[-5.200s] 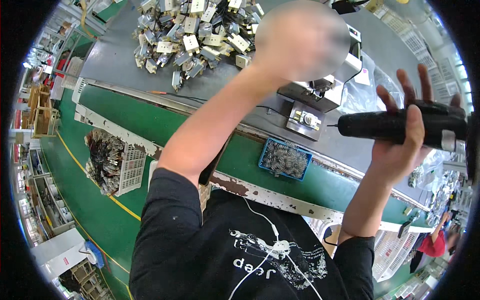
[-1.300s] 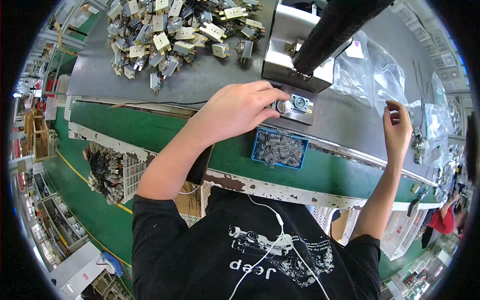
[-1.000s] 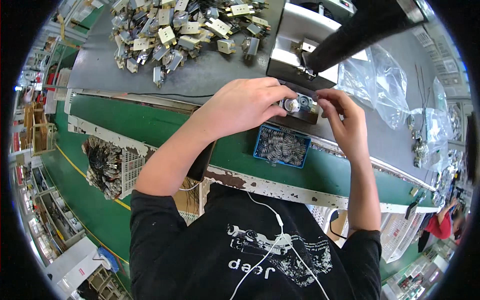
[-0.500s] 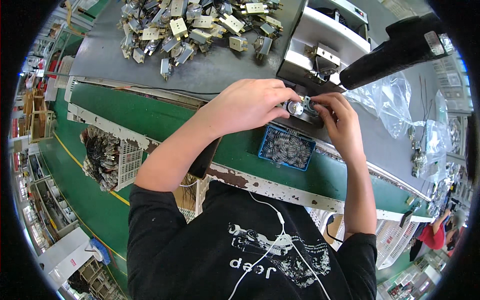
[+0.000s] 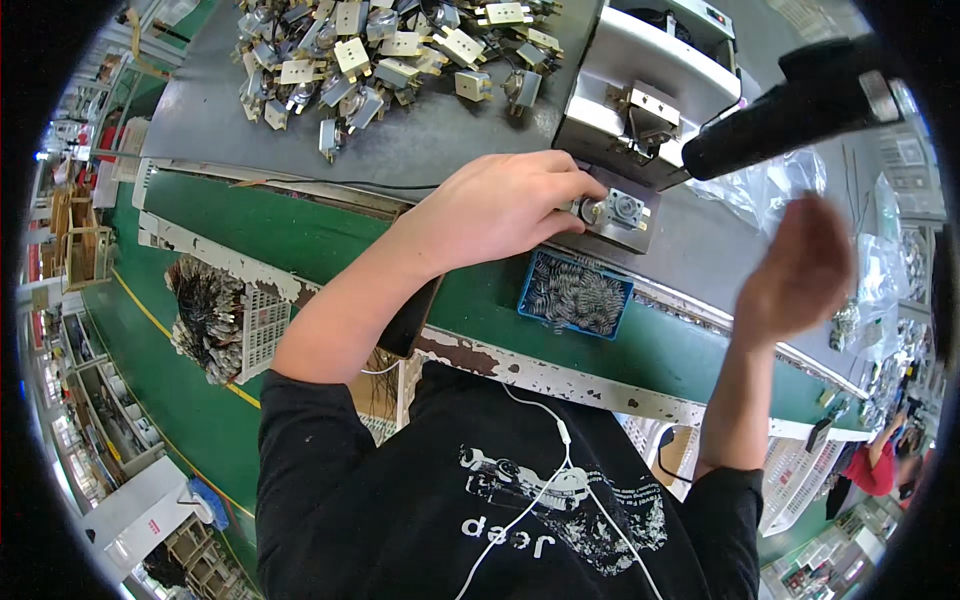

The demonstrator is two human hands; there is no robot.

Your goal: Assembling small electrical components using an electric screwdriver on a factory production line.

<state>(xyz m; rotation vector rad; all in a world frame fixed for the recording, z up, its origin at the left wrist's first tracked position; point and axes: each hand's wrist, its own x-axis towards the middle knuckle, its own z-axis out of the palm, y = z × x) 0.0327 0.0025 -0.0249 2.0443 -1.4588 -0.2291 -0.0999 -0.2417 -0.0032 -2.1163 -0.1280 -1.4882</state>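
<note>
My left hand (image 5: pixel 510 205) is closed in a pinch at the metal block (image 5: pixel 622 235) in front of the machine. Between its thumb and fingers is a small round metal part (image 5: pixel 590 210), mostly hidden by the fingertips. Right beside it, a small square grey part with a round centre (image 5: pixel 627 208) rests on the block; I cannot tell whether the two are joined. My right hand (image 5: pixel 800 275) is in the air over the right side of the bench, smeared by motion, so its fingers and anything in them cannot be made out.
A blue tray (image 5: pixel 522 304) of small metal springs stands just below the block. The grey machine (image 5: pixel 640 60) rises behind it, with a black tubular arm (image 5: pixel 790 120) at its right. Assembled parts with pale housings (image 5: pixel 400 45) are piled at the far left; clear plastic bags (image 5: pixel 880 260) lie right.
My right hand has let go of the part at the block and swung away to the right. My left hand has stayed at the block with its pinch.
</note>
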